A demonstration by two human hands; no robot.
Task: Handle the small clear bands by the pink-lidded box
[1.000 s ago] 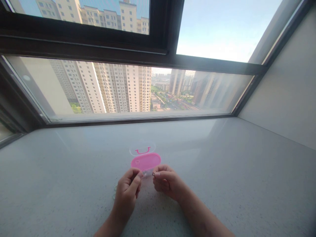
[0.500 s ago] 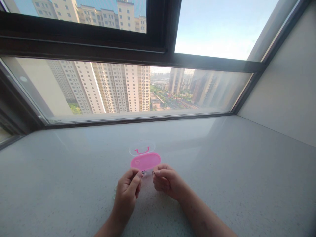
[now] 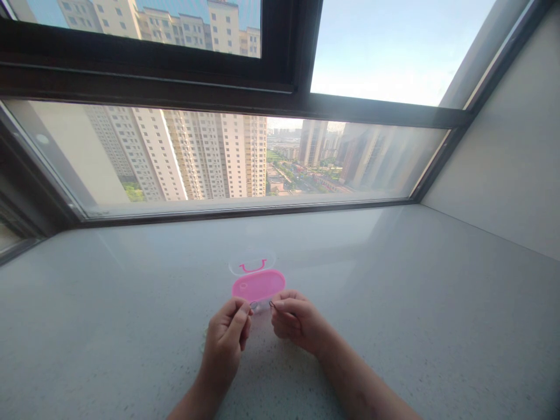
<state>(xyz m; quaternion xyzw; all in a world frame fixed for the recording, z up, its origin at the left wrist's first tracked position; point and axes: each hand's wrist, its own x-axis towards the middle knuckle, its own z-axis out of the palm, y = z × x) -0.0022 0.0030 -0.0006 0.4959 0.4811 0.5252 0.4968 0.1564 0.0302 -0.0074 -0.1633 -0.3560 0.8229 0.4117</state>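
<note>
The left hand (image 3: 224, 333) pinches a small ring (image 3: 254, 302), the right hand (image 3: 298, 322) a small dark loop (image 3: 272, 304), both near the pink case (image 3: 259, 284). They seem light, probably stiff, best held at the edge.

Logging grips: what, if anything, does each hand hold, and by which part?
Left hand: small ring, by its edge. Right hand: small dark loop, held part hidden.

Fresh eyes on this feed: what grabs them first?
Probably the bright pink oval box on the pale windowsill, just beyond the hands. Above it, tall buildings fill much of the window. Nearer, the left hand and right hand each pinch a small loop, held apart.
</note>
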